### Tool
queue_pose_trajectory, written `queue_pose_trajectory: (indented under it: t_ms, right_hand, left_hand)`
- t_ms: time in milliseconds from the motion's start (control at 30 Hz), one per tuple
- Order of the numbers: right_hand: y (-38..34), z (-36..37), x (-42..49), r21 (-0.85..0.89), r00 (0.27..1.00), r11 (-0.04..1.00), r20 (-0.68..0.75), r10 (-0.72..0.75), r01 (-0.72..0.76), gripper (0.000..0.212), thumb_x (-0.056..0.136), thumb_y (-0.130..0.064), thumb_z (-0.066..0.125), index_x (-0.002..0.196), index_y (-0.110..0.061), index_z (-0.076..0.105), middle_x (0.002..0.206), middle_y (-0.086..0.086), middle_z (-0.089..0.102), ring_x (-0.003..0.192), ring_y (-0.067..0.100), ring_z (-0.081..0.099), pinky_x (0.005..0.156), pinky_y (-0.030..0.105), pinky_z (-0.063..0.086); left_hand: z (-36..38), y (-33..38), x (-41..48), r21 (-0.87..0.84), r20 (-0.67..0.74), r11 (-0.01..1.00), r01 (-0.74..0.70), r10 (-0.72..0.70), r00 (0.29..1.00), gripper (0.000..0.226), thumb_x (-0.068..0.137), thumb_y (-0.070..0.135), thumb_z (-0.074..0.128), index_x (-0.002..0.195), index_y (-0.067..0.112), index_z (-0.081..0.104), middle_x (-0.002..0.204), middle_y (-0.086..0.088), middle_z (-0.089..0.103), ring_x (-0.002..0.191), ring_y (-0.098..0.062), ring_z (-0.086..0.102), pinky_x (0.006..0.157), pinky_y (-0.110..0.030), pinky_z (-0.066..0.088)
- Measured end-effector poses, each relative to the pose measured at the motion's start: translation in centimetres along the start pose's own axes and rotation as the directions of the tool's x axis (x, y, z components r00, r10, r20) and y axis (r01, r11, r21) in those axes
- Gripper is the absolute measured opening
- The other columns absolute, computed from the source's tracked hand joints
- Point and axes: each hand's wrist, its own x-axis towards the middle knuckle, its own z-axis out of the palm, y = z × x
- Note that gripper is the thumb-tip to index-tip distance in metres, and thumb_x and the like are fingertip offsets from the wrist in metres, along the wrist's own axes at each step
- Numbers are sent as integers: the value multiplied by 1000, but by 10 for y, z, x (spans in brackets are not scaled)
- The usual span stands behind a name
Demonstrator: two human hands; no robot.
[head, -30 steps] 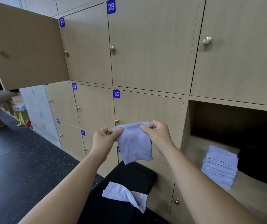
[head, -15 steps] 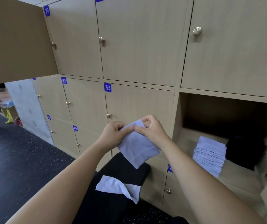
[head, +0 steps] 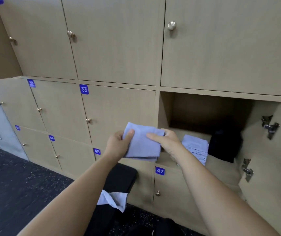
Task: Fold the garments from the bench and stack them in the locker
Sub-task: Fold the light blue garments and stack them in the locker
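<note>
We hold the folded blue garment [head: 142, 143] flat between both hands, just left of the open locker [head: 164, 108]; our left hand [head: 118, 147] grips its left edge, thumb on top; our right hand [head: 168, 142] pinches its right edge; half a second ago it hung loose before door 33 [head: 119, 106], farther from the locker's stack [head: 195, 149].

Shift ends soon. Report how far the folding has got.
Done: a stack of folded cloths sits in the open locker. In hand: the left grip and right grip hold a folded cloth just in front of the locker. Left: stack it, then fold the loose cloth lying on the bench.
</note>
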Motion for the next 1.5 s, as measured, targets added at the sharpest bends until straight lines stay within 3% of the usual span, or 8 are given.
queue_pose_trajectory:
  t_ms: [200, 300, 400, 600, 800, 1000, 1233, 1500]
  right_hand:
    - [8, -19, -5, 99, 951, 970, -202, 236, -220, 48, 90, -63, 48, 105, -19, 60, 103, 1, 66, 97, 23, 64, 67, 31, 53]
    - [24, -30, -1, -81, 938, 988, -334, 96, -130, 46, 96, -56, 40, 110, -16, 58, 106, 4, 62, 100, 26, 58, 71, 34, 52]
    - [41, -48, 1, -265, 873, 964, -477, -104, -30, 39, 97, -42, 44, 70, -15, 42, 70, 0, 48, 75, 24, 49, 67, 39, 48]
    - [64, -89, 6, -442, 772, 892, -598, -215, -95, 44, 97, -37, 49, 64, -16, 28, 59, -2, 36, 63, 22, 37, 48, 29, 21]
    - [94, -127, 29, -424, 778, 880, -619, -109, -213, 43, 93, -32, 54, 61, -18, 29, 58, -3, 35, 64, 22, 38, 47, 28, 19]
    - [117, -167, 54, -249, 855, 926, -502, 128, -284, 32, 84, -11, 55, 57, -15, 40, 54, -4, 35, 52, 12, 31, 49, 27, 23]
    - [122, -210, 117, -284, 828, 927, -559, 49, -246, 13, 78, -15, 71, 76, -3, 69, 79, 13, 72, 74, 24, 68, 72, 42, 55]
    - [134, -224, 145, -328, 808, 910, -588, 14, -255, 9, 80, -16, 72, 86, -10, 73, 83, 7, 73, 82, 24, 69, 79, 41, 56]
  left_hand:
    - [55, 16, 1, -205, -95, 976, 80, -101, 990, 44, 99, 42, 49, 78, 4, 53, 71, -4, 49, 63, -17, 44, 56, -26, 36]
    - [81, 20, 0, -234, -68, 968, 86, -104, 992, 45, 99, 40, 48, 71, 6, 52, 66, -1, 48, 60, -15, 43, 55, -26, 35]
    - [104, 21, 3, -265, -24, 955, 131, -142, 990, 46, 100, 41, 45, 65, 12, 38, 63, 0, 37, 59, -15, 35, 55, -26, 30]
    - [147, 8, 18, -277, 172, 907, 317, -277, 945, 37, 87, 48, 48, 85, 12, 57, 84, -6, 52, 77, -20, 49, 72, -35, 43]
    - [189, -13, 36, -158, 241, 934, 322, -280, 929, 26, 88, 21, 61, 81, -4, 62, 75, -9, 54, 71, -22, 46, 66, -31, 38]
    - [229, -33, 65, -84, 279, 954, 289, -255, 926, 33, 91, 26, 63, 76, -3, 58, 69, -8, 41, 66, -19, 35, 60, -28, 31]
    - [264, -12, 124, -206, 386, 931, 300, -204, 899, 19, 91, 11, 64, 80, -2, 70, 73, -7, 70, 65, -20, 61, 68, -29, 51]
    - [292, -31, 148, -228, 366, 932, 282, -187, 912, 13, 91, 5, 66, 83, 14, 72, 77, 1, 75, 71, -11, 69, 63, -18, 51]
